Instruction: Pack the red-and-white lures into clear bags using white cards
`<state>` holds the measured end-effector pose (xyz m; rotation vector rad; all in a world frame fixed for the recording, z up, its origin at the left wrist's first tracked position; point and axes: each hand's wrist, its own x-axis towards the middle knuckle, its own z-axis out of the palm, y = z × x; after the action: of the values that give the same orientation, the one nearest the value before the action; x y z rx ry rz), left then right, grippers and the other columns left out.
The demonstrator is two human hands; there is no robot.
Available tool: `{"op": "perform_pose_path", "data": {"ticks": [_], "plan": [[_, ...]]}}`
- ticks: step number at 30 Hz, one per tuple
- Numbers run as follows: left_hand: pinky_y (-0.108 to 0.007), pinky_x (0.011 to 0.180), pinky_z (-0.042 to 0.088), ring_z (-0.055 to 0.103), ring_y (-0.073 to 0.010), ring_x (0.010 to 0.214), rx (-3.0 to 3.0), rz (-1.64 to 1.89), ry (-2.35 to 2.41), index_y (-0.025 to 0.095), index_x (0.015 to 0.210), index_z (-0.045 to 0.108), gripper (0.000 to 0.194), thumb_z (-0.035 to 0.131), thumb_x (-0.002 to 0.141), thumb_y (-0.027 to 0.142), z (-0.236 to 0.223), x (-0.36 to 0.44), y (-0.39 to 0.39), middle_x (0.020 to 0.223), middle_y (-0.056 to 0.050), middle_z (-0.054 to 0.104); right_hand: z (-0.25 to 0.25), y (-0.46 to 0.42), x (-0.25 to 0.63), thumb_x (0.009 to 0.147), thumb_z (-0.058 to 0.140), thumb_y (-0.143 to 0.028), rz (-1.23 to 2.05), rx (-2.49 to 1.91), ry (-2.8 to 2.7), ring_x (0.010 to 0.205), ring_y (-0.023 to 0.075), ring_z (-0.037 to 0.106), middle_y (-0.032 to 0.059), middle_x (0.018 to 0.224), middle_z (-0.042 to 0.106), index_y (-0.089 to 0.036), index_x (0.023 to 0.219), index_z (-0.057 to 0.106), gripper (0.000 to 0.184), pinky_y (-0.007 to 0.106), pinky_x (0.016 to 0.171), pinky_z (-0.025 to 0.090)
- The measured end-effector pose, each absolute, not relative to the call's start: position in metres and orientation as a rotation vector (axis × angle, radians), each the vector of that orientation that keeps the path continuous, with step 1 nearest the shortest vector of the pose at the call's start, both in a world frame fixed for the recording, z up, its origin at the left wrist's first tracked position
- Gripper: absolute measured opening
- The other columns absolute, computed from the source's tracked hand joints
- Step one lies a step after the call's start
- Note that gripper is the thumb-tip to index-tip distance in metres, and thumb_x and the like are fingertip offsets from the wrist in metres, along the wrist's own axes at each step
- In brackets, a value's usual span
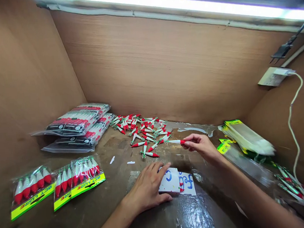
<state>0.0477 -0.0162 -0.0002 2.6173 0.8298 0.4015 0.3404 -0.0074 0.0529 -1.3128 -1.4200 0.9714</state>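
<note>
My right hand (199, 146) pinches a red and white squid jig (175, 142) by its red end, just off the right side of a loose pile of similar squid jigs (142, 128). The jig's green hooked end points left toward the pile. My left hand (153, 183) lies around the left side of a small white box (169, 182) with blue writing, thumb at its near edge and forefinger at its far edge. A white card (188, 184) with blue letters sticks out at the box's right; red tips show between them.
Packed jigs in yellow-headed packs (80, 179) lie at the left. Behind them are stacked clear bags (77, 124) of jigs. Flat clear packets (247, 138) lie at the right, near more jigs (295, 187). A white cable (291, 118) hangs from a wall socket (271, 76).
</note>
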Motion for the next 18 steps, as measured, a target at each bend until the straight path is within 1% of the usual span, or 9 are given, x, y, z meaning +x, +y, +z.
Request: {"op": "perform_pose_path", "data": {"ticks": [2, 7, 10, 12, 14, 16, 18], "plan": [[-0.053, 0.106, 0.04, 0.046, -0.0346, 0.128, 2.622, 0.388, 0.835, 0.035, 0.15, 0.03, 0.101, 0.081, 0.065, 0.054, -0.002, 0.048, -0.015, 0.142, -0.009, 0.046, 0.042, -0.034, 0.343, 0.079, 0.075, -0.043, 0.867, -1.305, -1.323, 0.073, 0.0178, 0.069, 0.0076, 0.084, 0.076, -0.017, 0.093, 0.071, 0.03, 0.026, 0.063, 0.053], [-0.052, 0.104, 0.043, 0.048, -0.0336, 0.126, 2.633, 0.372, 0.809, 0.037, 0.148, 0.033, 0.086, 0.076, 0.073, 0.047, 0.001, 0.051, -0.013, 0.139, -0.008, 0.049, 0.024, -0.085, 0.341, 0.086, 0.07, -0.034, 0.419, -1.309, -1.368, 0.082, 0.0214, 0.071, 0.0065, 0.093, 0.076, -0.023, 0.097, 0.074, 0.016, 0.034, 0.074, 0.058], [-0.05, 0.102, 0.045, 0.05, -0.0326, 0.125, 2.629, 0.364, 0.791, 0.038, 0.147, 0.035, 0.081, 0.074, 0.076, 0.046, 0.005, 0.054, -0.013, 0.139, -0.007, 0.049, 0.02, -0.097, 0.341, 0.086, 0.07, -0.03, 0.222, -1.331, -1.433, 0.085, 0.0225, 0.071, 0.0053, 0.097, 0.077, -0.028, 0.1, 0.076, 0.015, 0.037, 0.08, 0.057], [-0.049, 0.101, 0.045, 0.051, -0.0319, 0.124, 2.627, 0.356, 0.788, 0.038, 0.147, 0.035, 0.079, 0.073, 0.077, 0.045, 0.005, 0.055, -0.013, 0.139, -0.007, 0.049, 0.018, -0.098, 0.34, 0.088, 0.068, -0.032, 0.283, -1.352, -1.37, 0.082, 0.0217, 0.072, 0.0051, 0.094, 0.077, -0.027, 0.1, 0.076, 0.015, 0.035, 0.078, 0.057], [-0.049, 0.101, 0.045, 0.051, -0.0318, 0.123, 2.63, 0.341, 0.798, 0.037, 0.147, 0.034, 0.081, 0.074, 0.077, 0.045, 0.004, 0.055, -0.012, 0.139, -0.007, 0.049, 0.017, -0.093, 0.338, 0.09, 0.065, -0.036, 0.465, -1.35, -1.244, 0.074, 0.02, 0.071, 0.0051, 0.085, 0.076, -0.024, 0.096, 0.075, 0.017, 0.032, 0.069, 0.057], [-0.049, 0.101, 0.045, 0.052, -0.0318, 0.122, 2.636, 0.33, 0.804, 0.037, 0.147, 0.034, 0.084, 0.076, 0.075, 0.044, 0.002, 0.056, -0.012, 0.139, -0.007, 0.049, 0.015, -0.088, 0.335, 0.091, 0.063, -0.04, 0.618, -1.327, -1.126, 0.064, 0.0173, 0.068, 0.0041, 0.074, 0.074, -0.02, 0.09, 0.073, 0.023, 0.028, 0.061, 0.055], [-0.049, 0.1, 0.046, 0.052, -0.0316, 0.121, 2.639, 0.332, 0.797, 0.037, 0.148, 0.033, 0.084, 0.075, 0.076, 0.044, 0.002, 0.056, -0.012, 0.139, -0.007, 0.049, 0.013, -0.085, 0.334, 0.091, 0.063, -0.042, 0.682, -1.316, -1.075, 0.058, 0.0147, 0.063, 0.0031, 0.068, 0.071, -0.018, 0.084, 0.071, 0.026, 0.025, 0.056, 0.051]]}}
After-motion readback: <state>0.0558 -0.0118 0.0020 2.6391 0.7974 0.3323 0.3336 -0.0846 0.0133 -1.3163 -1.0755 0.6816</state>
